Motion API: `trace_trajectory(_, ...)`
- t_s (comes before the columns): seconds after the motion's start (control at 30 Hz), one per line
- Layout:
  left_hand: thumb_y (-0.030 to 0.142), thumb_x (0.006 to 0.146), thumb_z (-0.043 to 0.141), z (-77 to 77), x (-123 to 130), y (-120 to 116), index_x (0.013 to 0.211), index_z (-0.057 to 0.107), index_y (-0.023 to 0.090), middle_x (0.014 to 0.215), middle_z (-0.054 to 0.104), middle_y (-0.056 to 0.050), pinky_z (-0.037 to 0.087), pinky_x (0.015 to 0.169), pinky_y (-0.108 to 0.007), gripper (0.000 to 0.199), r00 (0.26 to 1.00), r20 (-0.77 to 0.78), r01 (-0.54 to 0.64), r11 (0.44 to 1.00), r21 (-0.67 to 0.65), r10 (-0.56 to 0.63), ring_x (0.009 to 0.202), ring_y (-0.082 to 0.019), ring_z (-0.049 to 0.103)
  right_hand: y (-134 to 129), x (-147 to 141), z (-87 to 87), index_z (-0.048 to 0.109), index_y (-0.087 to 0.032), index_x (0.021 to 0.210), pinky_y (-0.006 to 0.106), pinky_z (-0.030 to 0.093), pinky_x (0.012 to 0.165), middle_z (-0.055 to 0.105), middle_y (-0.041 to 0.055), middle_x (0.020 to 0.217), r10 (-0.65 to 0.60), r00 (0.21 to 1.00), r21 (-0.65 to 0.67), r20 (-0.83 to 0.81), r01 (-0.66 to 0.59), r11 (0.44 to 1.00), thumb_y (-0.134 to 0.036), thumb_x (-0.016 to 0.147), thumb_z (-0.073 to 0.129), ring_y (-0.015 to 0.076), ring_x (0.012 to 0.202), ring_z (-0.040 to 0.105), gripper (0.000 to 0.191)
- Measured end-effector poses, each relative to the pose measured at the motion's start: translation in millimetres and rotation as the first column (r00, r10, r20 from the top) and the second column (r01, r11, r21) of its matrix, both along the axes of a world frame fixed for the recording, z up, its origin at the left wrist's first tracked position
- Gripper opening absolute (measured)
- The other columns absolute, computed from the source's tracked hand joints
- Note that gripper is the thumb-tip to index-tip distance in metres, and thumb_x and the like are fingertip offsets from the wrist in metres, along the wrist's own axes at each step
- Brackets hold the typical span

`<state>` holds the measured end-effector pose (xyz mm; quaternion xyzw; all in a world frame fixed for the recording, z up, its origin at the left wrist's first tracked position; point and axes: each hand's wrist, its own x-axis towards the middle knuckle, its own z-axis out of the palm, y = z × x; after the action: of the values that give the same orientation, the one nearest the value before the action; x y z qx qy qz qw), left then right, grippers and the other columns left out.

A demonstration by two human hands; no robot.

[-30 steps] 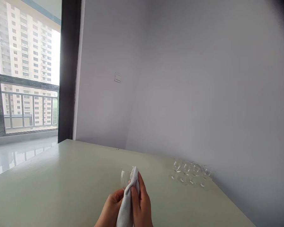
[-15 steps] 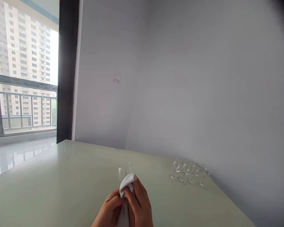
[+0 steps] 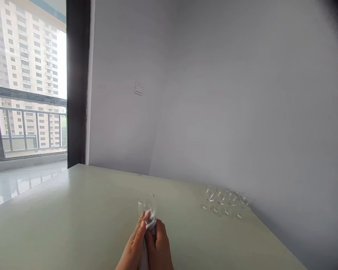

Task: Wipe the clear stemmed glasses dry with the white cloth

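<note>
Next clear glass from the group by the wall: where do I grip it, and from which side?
Probably take the nearest of the stemmed glasses by its bowl, or the stem just below, coming from the open table side on the left-front. They stand close together against the wall, so the far side is blocked. Both hands are busy with the cloth and one glass.

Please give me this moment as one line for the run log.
left hand: on cloth | right hand: on cloth | glass: held, cloth at base | glasses: by wall | table
</note>
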<state>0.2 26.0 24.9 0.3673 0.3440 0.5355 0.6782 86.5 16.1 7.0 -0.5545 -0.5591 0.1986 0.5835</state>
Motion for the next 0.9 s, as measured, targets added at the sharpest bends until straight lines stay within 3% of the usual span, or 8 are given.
trace_trajectory(0.13,0.049,0.061,0.072,0.1,-1,5,0.100,0.068,0.025,0.136,0.047,-0.005,0.028,0.106,-0.033,0.046,0.999,-0.012,0.035,0.999,-0.030,-0.036,0.130,-0.028,0.034,2,9,1.7,0.058,-0.019,0.083,0.032,0.048,0.064,0.064,0.0057,0.078,0.099,0.989,-0.132,0.113,-0.083,0.988,-0.031,0.086,0.044,0.0204,0.071,0.060,0.019)
trace_trajectory(0.23,0.039,0.062,0.075,9.5,-9,6,0.100,0.065,0.025,0.101,0.066,-0.005,0.045,0.084,-0.031,0.042,0.984,0.038,0.178,0.973,-0.147,-0.174,0.102,-0.025,0.058,2,14,5.8,0.060,-0.017,0.079,0.034,0.047,0.066,0.063,0.0086,0.078,0.090,0.934,-0.082,0.346,-0.066,0.994,-0.026,0.085,0.044,0.0223,0.074,0.060,0.019)
trace_trajectory(0.3,0.035,0.067,0.073,17.1,-15,5,0.100,0.063,0.024,0.085,0.066,-0.002,0.047,0.077,-0.027,0.036,0.964,0.109,0.259,0.951,-0.167,-0.244,0.089,-0.020,0.061,-1,15,12.9,0.062,-0.017,0.081,0.035,0.048,0.068,0.064,0.0099,0.081,0.104,0.896,-0.028,0.431,-0.102,0.994,-0.022,0.084,0.043,0.0230,0.078,0.060,0.019)
trace_trajectory(0.47,0.029,0.074,0.067,28.8,-19,2,0.095,0.063,0.024,0.083,0.064,-0.001,0.046,0.074,-0.025,0.021,0.922,0.273,0.321,0.937,-0.139,-0.276,0.082,-0.015,0.059,-10,12,30.3,0.064,-0.017,0.090,0.032,0.049,0.071,0.066,0.0102,0.086,0.115,0.901,0.096,0.419,-0.170,0.981,-0.019,0.085,0.040,0.0206,0.081,0.061,0.025)
trace_trajectory(0.6,0.028,0.074,0.067,25.4,-24,15,0.095,0.065,0.023,0.095,0.065,-0.004,0.045,0.076,-0.026,0.022,0.952,0.261,0.210,0.965,-0.160,-0.163,0.093,-0.017,0.058,-8,20,26.4,0.066,-0.017,0.085,0.033,0.049,0.072,0.067,0.0095,0.087,0.133,0.861,0.110,0.491,-0.213,0.971,-0.018,0.082,0.045,0.0234,0.084,0.061,0.022)
trace_trajectory(0.7,0.023,0.071,0.069,20.1,-32,31,0.085,0.067,0.020,0.119,0.059,-0.006,0.039,0.093,-0.027,0.015,0.975,0.223,0.044,0.990,-0.138,-0.012,0.120,-0.018,0.045,-3,35,23.5,0.066,-0.018,0.074,0.029,0.049,0.063,0.067,0.0047,0.074,0.066,0.950,-0.001,0.304,-0.069,0.998,-0.022,0.080,0.051,0.0211,0.071,0.062,0.016)
trace_trajectory(0.8,0.019,0.066,0.072,16.1,-37,39,0.078,0.067,0.019,0.127,0.056,-0.008,0.029,0.105,-0.029,0.013,0.976,0.217,0.010,0.998,-0.066,0.005,0.128,-0.019,0.036,0,50,25.3,0.064,-0.017,0.077,0.028,0.048,0.053,0.065,0.0037,0.066,-0.093,0.985,-0.029,0.142,0.098,0.995,-0.034,0.087,0.043,0.0197,0.059,0.060,0.029)
trace_trajectory(0.9,0.017,0.062,0.074,16.0,-37,35,0.076,0.067,0.019,0.125,0.059,-0.006,0.033,0.102,-0.025,0.016,0.980,0.197,-0.009,0.998,-0.066,0.022,0.122,-0.017,0.044,-1,48,25.0,0.064,-0.019,0.095,0.035,0.050,0.075,0.068,0.0078,0.094,-0.068,0.967,0.154,0.245,0.030,0.988,-0.034,0.087,0.043,0.0249,0.089,0.062,0.027)
